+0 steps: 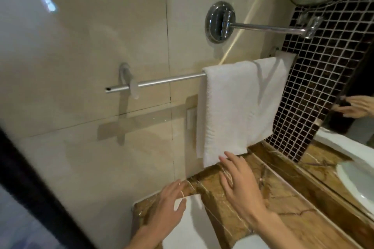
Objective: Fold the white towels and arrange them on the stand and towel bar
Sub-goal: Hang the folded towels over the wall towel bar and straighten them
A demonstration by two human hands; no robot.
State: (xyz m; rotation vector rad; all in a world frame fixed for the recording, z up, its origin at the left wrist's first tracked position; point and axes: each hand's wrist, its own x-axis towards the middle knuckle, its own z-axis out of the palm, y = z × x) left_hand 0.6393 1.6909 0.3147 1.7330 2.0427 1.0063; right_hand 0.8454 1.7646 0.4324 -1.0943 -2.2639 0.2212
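two white towels [238,107] hang folded over the towel bar [162,82] while the left hand [166,202] and right hand [240,186] hover above the marble counter [293,204], fingers released, holding nothing.

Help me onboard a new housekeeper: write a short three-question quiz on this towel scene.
1. True or false: the white towel hangs over the towel bar.
2. Multiple choice: the left hand and right hand are A) gripping the towel, B) open with fingers straight, C) out of view.
3. Fill in: as seen here, the bar's ____ end is bare.
Key: 1 true; 2 B; 3 left.
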